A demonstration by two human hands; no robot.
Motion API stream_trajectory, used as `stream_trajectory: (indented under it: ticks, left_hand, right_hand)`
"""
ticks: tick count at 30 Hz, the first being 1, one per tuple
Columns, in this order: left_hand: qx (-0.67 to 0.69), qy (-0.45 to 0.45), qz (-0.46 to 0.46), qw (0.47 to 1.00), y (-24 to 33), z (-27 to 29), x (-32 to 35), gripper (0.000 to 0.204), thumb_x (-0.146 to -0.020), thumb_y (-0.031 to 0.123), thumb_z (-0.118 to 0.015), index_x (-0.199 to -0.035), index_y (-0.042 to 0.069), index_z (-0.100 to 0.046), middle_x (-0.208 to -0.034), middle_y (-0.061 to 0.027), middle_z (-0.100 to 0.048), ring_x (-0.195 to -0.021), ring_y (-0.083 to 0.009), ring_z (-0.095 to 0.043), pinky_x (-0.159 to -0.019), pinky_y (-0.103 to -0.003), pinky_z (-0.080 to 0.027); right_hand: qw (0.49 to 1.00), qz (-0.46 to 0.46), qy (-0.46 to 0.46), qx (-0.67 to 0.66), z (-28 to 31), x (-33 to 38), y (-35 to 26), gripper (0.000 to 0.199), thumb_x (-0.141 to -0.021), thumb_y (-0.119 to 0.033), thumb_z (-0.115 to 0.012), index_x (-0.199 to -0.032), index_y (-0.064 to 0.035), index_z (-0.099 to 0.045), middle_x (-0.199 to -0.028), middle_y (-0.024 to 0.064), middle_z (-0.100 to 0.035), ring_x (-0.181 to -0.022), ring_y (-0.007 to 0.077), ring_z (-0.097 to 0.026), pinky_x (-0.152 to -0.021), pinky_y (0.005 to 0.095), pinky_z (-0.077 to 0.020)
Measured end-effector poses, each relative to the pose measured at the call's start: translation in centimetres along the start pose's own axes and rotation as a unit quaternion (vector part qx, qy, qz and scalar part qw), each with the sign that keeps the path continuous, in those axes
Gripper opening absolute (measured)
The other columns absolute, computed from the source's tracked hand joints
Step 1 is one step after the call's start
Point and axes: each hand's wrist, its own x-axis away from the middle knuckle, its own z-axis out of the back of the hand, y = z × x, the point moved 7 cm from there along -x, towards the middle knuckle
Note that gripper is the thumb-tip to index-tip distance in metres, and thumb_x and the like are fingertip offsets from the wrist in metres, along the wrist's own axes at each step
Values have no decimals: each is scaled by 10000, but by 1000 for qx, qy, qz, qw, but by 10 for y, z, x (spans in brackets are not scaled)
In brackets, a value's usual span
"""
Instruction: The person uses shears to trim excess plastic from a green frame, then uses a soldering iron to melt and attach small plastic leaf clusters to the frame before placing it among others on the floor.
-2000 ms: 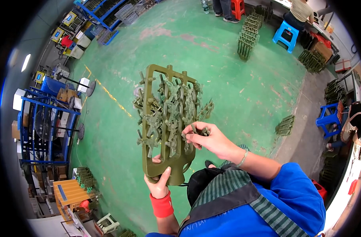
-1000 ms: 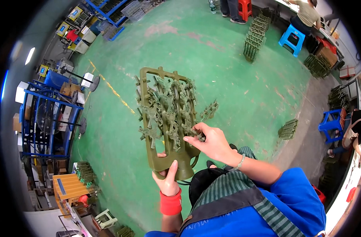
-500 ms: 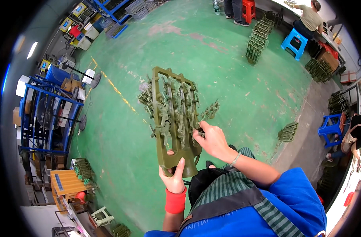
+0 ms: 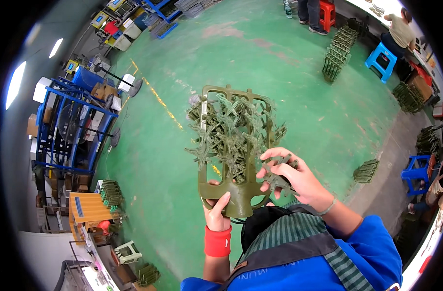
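The left hand [image 4: 216,208] is closed on the solid lower end of an olive-green plastic frame [image 4: 233,145], thumb over the front face and fingers wrapped behind it, a red wristband [image 4: 217,241] just below on the forearm; the frame rises from that grip up and away from the body, tilted slightly, its rounded outer bar at the top and its inside crowded with small moulded green parts [image 4: 231,138] joined to thin runners; the right hand [image 4: 291,177] sits at the frame's lower right edge, just beside the left hand's hold and a little above it; its fingers are curled shut around a few loose green pieces [image 4: 279,169], some of which poke out between the fingertips, and the fingertips touch the parts on that side of the frame; whether those pieces are free of the frame or attached to it cannot be told; a thin bracelet [image 4: 328,207] circles the right wrist, and a blue sleeve [image 4: 371,242] covers the arm behind it; below everything lies the green painted floor [image 4: 153,160], well apart from the held frame; a stack of similar green frames [image 4: 338,52] stands on the floor near the top right beside a blue stool [image 4: 382,59]; a blue metal rack [image 4: 71,126] stands at the left
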Motion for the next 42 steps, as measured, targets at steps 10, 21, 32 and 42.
stream_trajectory:
  ticks: [10, 21, 32, 42]
  left_hand:
    - [20, -33, 17, 999, 1, -4, 1, 428, -832, -58, -617, -1205, 60, -445, -1177, -203, -602, -1084, -260, -593, -961, -377, -468]
    - [-105, -13, -26, 994, 0, -14, 8, 435, -802, -80, -663, -1191, 34, -506, -1173, -96, -579, -1074, -176, -570, -963, -330, -442]
    - [-108, -31, -47, 993, 7, -18, 11, 386, -805, -82, -684, -1140, 20, -520, -1215, -122, -578, -1063, -186, -574, -936, -338, -450]
    - [-75, -28, -17, 997, 5, -11, 7, 419, -786, -94, -674, -1159, 29, -525, -1187, -106, -573, -1049, -186, -574, -937, -329, -444]
  right_hand:
    - [988, 42, -6, 149, -20, -11, 3, 191, -946, -94, -624, -1134, -68, -606, -868, 12, -623, -721, 99, -633, -492, 241, -452]
    - [689, 420, 130, 576, -55, -2, -33, 406, -742, -47, -718, -1124, -178, -677, -822, 36, -561, -671, 223, -617, -535, 342, -498]
    - [613, 514, 119, 589, -59, 3, -33, 416, -654, -49, -701, -1068, -98, -703, -838, 50, -599, -675, 211, -607, -542, 323, -491]
    - [618, 552, 127, 545, -60, 5, -32, 234, -710, -65, -762, -934, -74, -697, -814, 69, -618, -655, 211, -622, -534, 315, -492]
